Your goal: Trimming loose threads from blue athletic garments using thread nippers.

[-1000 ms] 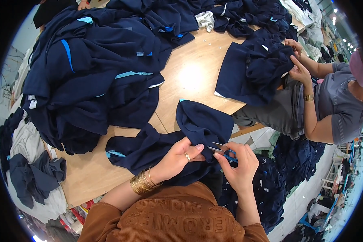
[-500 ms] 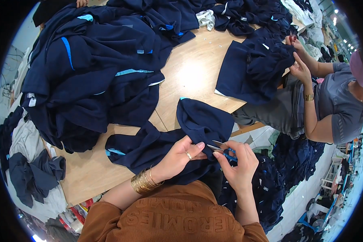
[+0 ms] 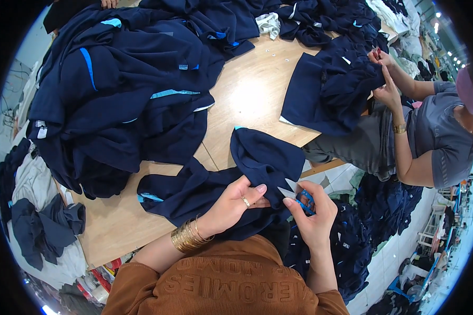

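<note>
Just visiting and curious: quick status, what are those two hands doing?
Left hand pinching navy garment at its edge. Right hand holding small blue-handled snips, blades at the fabric. Big garment pile clear to the left.

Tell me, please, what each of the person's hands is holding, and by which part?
The left hand pinches the navy garment at a fold near its edge. The right hand holds small blue-handled snips by their handles, blades pointing at the fabric.

It was a garment workshop: navy garments (image 3: 121, 100) lay heaped across a long wooden table (image 3: 252, 94), with a co-worker (image 3: 436, 142) seated alongside handling another piece.
</note>
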{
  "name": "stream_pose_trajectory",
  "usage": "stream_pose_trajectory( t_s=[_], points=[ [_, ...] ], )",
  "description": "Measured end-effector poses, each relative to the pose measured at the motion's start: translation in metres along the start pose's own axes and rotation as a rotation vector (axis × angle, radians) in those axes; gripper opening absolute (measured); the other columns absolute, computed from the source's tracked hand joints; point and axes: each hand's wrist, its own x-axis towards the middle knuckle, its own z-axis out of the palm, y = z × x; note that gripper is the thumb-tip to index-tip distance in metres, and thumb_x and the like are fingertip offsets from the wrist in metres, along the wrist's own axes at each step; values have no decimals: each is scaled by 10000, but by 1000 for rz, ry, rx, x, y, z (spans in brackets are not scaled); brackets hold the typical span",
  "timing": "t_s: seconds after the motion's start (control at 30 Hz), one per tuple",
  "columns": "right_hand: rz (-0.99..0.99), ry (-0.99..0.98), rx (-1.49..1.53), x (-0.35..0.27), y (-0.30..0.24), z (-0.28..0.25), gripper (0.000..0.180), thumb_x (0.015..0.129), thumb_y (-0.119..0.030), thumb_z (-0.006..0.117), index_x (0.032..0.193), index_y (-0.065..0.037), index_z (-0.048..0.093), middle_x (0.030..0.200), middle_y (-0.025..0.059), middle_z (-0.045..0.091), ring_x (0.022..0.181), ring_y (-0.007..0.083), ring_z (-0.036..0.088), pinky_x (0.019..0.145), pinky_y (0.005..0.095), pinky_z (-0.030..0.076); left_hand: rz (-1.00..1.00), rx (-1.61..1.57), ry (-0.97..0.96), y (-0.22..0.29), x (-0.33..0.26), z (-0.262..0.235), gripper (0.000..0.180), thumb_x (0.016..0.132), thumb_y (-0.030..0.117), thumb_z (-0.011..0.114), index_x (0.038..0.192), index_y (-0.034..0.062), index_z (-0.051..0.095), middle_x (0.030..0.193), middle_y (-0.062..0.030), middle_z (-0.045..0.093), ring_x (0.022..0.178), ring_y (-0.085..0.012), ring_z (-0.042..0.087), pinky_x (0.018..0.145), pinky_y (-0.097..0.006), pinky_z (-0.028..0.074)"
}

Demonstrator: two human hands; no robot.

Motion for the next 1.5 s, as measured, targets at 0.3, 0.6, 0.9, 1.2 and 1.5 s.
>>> stream_pose_trajectory(
  t_s=[0.3, 0.6, 0.9, 1.2, 1.5],
  points=[
    [-188, -14, -27, -3, 7, 3, 249, 677, -154, 750, 873, -52, 635, 677, 45, 601, 546, 172, 564, 500, 249, 433, -19, -5, -24, -1, 1, -3, 243, 953, 207, 441, 1101, 16, 465, 1063, -68, 567, 978, -132, 568, 898, -305, 453],
    [-234, -35, -177, -2, 1, 0, 253, 661, -149, 755, 852, -32, 639, 636, 53, 574, 544, 165, 551, 500, 250, 420, -57, 10, 38, 0, 0, 1, 213, 937, 228, 475, 1035, 43, 510, 901, -25, 562, 832, -94, 558, 841, -304, 479],
    [-233, -22, -197, -3, 1, 0, 244, 654, -140, 754, 838, -34, 634, 628, 53, 567, 541, 164, 546, 497, 249, 418, -50, -28, 54, 3, 0, 4, 202, 936, 219, 476, 1031, 44, 510, 897, -30, 561, 826, -96, 557, 839, -315, 482],
    [-247, -2, -198, -2, 4, 0, 247, 673, -184, 748, 867, -74, 642, 648, 27, 569, 524, 178, 526, 474, 267, 401, -67, 1, 56, 1, 2, 4, 216, 935, 221, 479, 1051, 41, 501, 910, -32, 557, 827, -99, 550, 850, -320, 477],
    [-263, 15, -182, -1, 4, 3, 238, 677, -180, 745, 860, -73, 639, 646, 25, 565, 527, 180, 527, 472, 271, 402, -56, -22, 45, -1, 3, 4, 236, 940, 228, 465, 1086, 45, 493, 908, -26, 549, 837, -96, 547, 858, -321, 476]
  ],
)
